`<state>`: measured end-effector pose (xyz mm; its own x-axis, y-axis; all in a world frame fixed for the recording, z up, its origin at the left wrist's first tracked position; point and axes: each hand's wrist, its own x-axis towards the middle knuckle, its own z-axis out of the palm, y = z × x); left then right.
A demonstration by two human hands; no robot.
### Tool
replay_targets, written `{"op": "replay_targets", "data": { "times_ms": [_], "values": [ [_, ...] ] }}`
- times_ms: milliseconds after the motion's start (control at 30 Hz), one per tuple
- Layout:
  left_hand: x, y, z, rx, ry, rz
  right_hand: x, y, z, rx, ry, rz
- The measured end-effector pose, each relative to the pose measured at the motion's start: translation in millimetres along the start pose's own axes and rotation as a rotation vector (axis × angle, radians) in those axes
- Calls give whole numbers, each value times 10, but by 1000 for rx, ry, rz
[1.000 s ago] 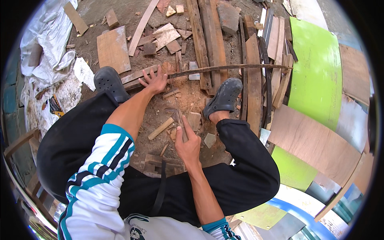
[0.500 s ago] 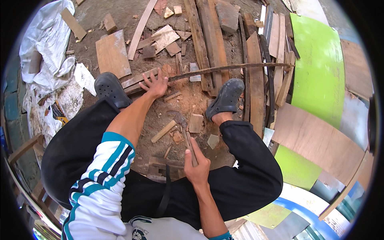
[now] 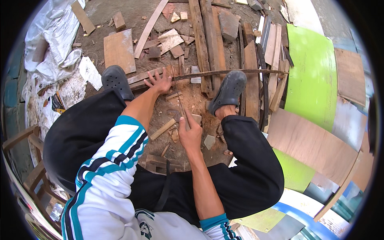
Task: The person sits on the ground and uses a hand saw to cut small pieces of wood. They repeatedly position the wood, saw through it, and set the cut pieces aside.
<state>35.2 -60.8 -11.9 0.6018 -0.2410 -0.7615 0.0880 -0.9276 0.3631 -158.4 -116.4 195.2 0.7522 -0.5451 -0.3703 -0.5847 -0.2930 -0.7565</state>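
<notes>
My left hand (image 3: 161, 83) lies with fingers spread on a wooden piece, beside the near end of a long thin dark wooden strip (image 3: 200, 74). That strip runs rightward across the boards. The toe of my right grey clog (image 3: 231, 89) overlaps it. My right hand (image 3: 190, 132) is closed round the handle of a hammer (image 3: 182, 109), which points up toward the strip by my left hand. Its head is thin and blurred, so its shape is hard to make out now. Below it lie a short wood stick (image 3: 163, 129) and small offcuts on the dirt.
Long planks (image 3: 208, 44) and a stack of narrow boards (image 3: 251, 76) lie ahead and right. A green panel (image 3: 312, 76) and a brown sheet (image 3: 314, 138) cover the right side. A square board (image 3: 120, 51) and white sheeting (image 3: 54, 44) lie left.
My right hand has lifted forward and slightly left, swinging the hammer up from the dirt. My right foot's toe now overlaps the strip. My left hand stays on the wood.
</notes>
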Motion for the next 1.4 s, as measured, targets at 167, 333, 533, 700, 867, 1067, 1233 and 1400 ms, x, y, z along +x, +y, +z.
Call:
{"op": "replay_targets", "data": {
  "times_ms": [167,333,533,700,867,1067,1233,1400],
  "values": [
    [43,-123,44,-18,36,19,69,-213,-109,24,-83,114],
    [11,-159,20,-108,13,25,29,-209,-202,20,-174,34],
    [-43,-151,179,-27,348,-314,-39,-152,-145,101,-188,133],
    [-140,14,-149,-52,18,-316,-74,266,-102,77,-27,-52],
    [-69,-154,-157,-46,-24,-326,-250,-164,-325,476,-252,477],
    [-32,-103,-117,-19,-30,-345,-76,-187,-314,372,-156,540],
    [-2,-118,-89,-17,-21,-353,78,-19,-177,159,-156,427],
    [20,-97,-92,-10,-37,-358,-425,-63,-369,220,-124,452]
  ]
}}
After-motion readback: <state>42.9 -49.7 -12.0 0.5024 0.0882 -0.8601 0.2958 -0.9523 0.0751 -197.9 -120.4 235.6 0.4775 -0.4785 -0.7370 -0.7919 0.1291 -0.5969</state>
